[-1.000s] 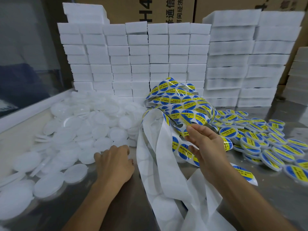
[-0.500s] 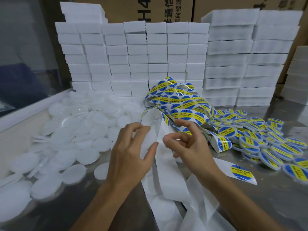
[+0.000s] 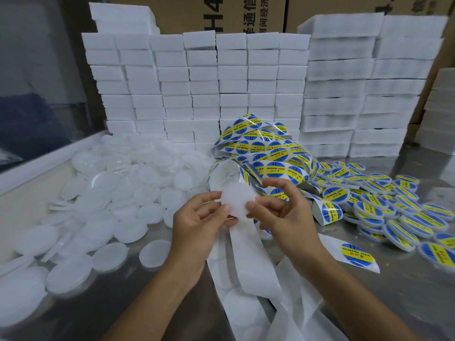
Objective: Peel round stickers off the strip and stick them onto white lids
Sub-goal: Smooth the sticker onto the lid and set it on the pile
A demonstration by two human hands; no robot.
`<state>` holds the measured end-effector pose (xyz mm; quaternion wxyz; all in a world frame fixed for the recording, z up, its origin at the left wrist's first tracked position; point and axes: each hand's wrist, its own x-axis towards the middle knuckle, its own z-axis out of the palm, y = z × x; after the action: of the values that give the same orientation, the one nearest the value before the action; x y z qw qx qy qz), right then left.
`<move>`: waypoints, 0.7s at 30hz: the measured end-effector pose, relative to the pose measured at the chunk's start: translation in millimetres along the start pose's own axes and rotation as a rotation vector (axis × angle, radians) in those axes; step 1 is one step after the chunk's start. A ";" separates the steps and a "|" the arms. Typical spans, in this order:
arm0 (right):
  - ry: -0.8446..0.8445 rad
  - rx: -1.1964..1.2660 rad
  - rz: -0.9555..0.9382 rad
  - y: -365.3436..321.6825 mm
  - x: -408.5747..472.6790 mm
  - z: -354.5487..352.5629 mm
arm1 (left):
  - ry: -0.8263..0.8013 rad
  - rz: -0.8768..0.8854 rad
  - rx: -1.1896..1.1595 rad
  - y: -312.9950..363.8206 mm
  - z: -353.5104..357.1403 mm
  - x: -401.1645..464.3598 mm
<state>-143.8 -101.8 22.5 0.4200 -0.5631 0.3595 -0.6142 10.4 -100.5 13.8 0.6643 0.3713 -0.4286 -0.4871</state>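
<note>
Spent backing: the peeled white liner (image 3: 248,286) trails down the bench (image 3: 369,299) nearest me, its round gaps showing where stickers have gone.
Left hand: my left hand (image 3: 197,225) pinches the left edge of one white lid (image 3: 237,201), fingers curled round it.
Right hand: my right hand (image 3: 283,212) holds the lid's right edge with its thumb — whether a sticker sits under those fingers I cannot tell.
Lid face: what I see of it is bare white, so I judge this one not yet labelled.
Left to do: a big heap of bare lids (image 3: 118,193) spreads over the bench to the left.
Done: stickered lids (image 3: 394,205) lie piled to the right — a fair batch, smaller than the bare heap.
Sticker strip: the strip (image 3: 268,148) of blue-and-yellow stickers is bunched behind the hands, many unpeeled.
Far: stacked white foam blocks (image 3: 221,89).
</note>
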 end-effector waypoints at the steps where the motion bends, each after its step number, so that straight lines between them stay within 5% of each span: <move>1: 0.000 -0.009 0.000 0.2 -0.1 -0.6 | -0.008 -0.043 -0.059 0.9 -1.2 0.6; 11: 0.231 -0.063 -0.012 -2.9 6.0 -6.9 | 0.045 -0.162 -0.234 4.2 -10.3 5.0; 15: 0.157 0.133 0.128 -9.9 5.8 -8.4 | 0.065 -0.163 -0.211 3.4 -9.8 5.3; 21: 0.051 -0.028 0.142 -6.7 1.6 -1.2 | 0.011 -0.157 -0.184 4.1 -8.2 3.4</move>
<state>-145.7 -100.8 29.1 0.4453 -0.5263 0.4176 -0.5919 19.9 -102.1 15.3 0.6576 0.3438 -0.3481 -0.5729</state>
